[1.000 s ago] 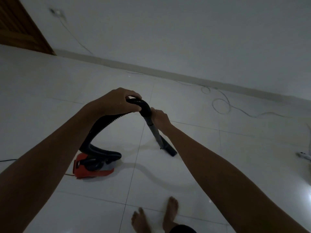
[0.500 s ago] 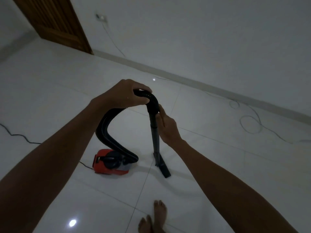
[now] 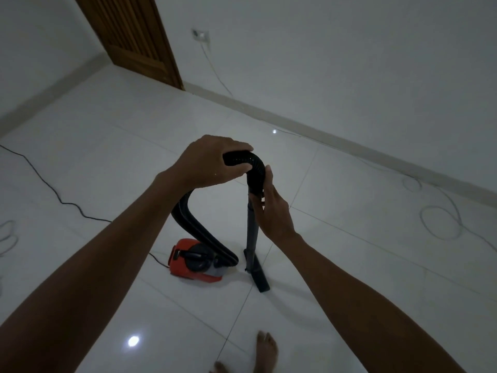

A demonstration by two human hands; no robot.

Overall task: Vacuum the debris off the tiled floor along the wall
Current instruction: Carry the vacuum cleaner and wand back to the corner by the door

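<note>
A small red canister vacuum [image 3: 193,262] sits on the white tiled floor [image 3: 349,265] in front of me. Its black ribbed hose [image 3: 199,227] arcs up from the canister to a bend at chest height. My left hand [image 3: 207,162] grips the hose just before that bend. Below the bend a dark rigid tube [image 3: 252,227] stands nearly upright, ending in a flat black nozzle [image 3: 258,273] resting on the floor. My right hand [image 3: 271,208] holds the top of the tube where it joins the hose. No debris is visible in the dim light.
The white wall and grey baseboard [image 3: 336,141] run diagonally behind. A wooden door [image 3: 134,39] stands at the back left, a wall socket [image 3: 200,35] beside it. A black power cord [image 3: 53,195] trails left; a white cable [image 3: 435,219] loops at right. My bare feet [image 3: 265,351] are at the bottom.
The view has swung left, bringing the door and socket into sight. The tube has gone from slanted to nearly upright and the nozzle has come closer to the canister. Both hands kept their grips.
</note>
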